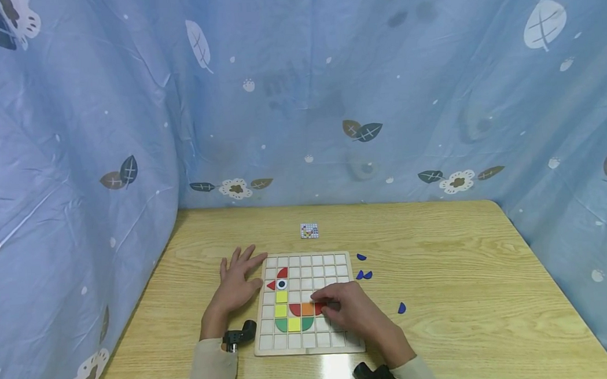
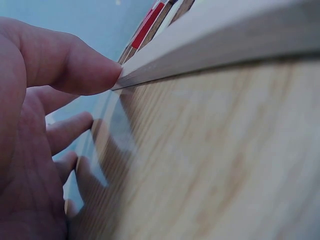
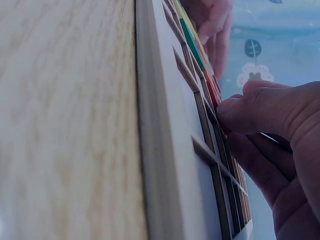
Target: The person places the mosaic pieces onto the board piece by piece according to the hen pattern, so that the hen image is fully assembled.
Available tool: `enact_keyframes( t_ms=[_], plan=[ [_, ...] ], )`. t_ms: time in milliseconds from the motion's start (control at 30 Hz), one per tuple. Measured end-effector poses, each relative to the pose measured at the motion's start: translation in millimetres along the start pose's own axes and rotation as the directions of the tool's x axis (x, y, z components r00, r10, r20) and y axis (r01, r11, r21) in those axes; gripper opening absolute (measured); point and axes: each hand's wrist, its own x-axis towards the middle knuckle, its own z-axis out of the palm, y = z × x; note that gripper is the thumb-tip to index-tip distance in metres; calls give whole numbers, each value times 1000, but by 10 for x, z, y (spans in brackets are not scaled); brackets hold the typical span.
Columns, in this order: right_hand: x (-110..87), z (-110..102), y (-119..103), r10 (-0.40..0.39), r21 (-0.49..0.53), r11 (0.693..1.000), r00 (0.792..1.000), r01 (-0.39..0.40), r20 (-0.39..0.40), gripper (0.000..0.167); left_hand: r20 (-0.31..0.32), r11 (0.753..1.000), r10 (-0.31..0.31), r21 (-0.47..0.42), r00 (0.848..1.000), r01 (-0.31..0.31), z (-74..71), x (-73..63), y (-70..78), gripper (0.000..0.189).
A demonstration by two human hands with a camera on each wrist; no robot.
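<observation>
The white grid board (image 1: 311,342) with a wooden frame lies on the table, holding a bird-like pattern of coloured tiles. My right hand (image 1: 349,308) is over its middle, thumb and forefinger at a red quarter-round tile (image 1: 318,308) beside an orange square tile (image 1: 307,309). In the right wrist view the thumb (image 3: 237,112) meets that red end of the row; the hand partly hides it. My left hand (image 1: 236,283) lies at the board's left edge with fingers spread, and its thumb (image 2: 100,77) touches the frame in the left wrist view.
Several dark blue pieces lie right of the board, one blue half-round piece (image 1: 402,308) farther out. Behind the board is a small pattern card (image 1: 309,231). A blue patterned curtain (image 1: 298,97) surrounds the wooden table (image 1: 443,250).
</observation>
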Motion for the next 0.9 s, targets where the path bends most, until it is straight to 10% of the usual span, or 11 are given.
enact_keyframes(
  t_ms=[900],
  plan=[
    [-285,-245,109,-57,21,998,994,60,-96,29,1,1000,-7,8,1000,7,-2,-4,15,69]
  ],
)
